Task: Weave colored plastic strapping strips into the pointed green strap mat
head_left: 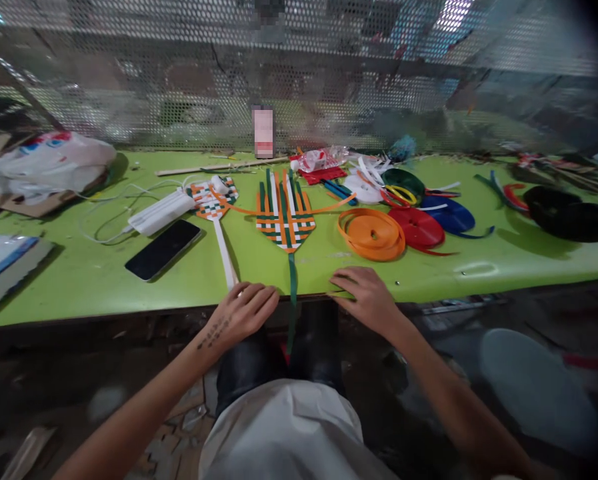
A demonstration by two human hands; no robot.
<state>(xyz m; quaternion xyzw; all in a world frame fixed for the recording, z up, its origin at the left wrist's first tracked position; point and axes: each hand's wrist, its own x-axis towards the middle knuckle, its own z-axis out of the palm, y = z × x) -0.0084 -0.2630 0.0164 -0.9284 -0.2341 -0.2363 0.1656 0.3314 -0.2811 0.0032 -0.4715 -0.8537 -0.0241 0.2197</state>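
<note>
In the head view, the half-woven piece lies flat on the green table, its lower point tightly interlaced and its upper strips loose; weaving looks partway along, with neither hand on it. A long orange strip sticks out at both sides, so work there would call for lifting alternate upright strips and pressing the crossing snug.

The left hand is nearer than the piece and to its left, fingers curled narrowly by the white handle of the smaller woven piece; whether it grips the handle, I cannot tell. The right hand, nearer and to the right, is loosely parted, with nothing clearly held. Coils, including the orange coil, lie right of it.

Far left of the piece sits a plastic bag, contents unclear; behind-right, a clear packet shows something red.
</note>
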